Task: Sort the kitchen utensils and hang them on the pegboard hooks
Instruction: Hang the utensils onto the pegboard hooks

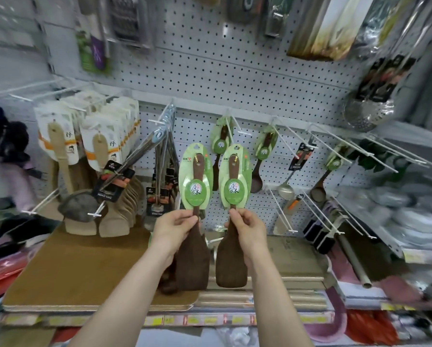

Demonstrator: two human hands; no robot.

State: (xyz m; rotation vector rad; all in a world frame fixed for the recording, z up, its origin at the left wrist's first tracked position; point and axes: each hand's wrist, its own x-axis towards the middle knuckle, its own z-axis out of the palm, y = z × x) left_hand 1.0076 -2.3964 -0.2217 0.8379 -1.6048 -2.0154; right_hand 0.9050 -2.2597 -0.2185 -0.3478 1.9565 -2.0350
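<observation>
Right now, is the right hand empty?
No, the right hand grips the neck of a dark wooden spatula with a green card.

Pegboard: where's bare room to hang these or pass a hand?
Free: bare pegboard band above the rail, between grater packs and strainer; empty lower hooks right of the right hand. Set-down: brown board left of the left hand. Crowded: beige spatulas and tongs at left, green-card spoons centre. Both hands hold dark spatulas.
</observation>
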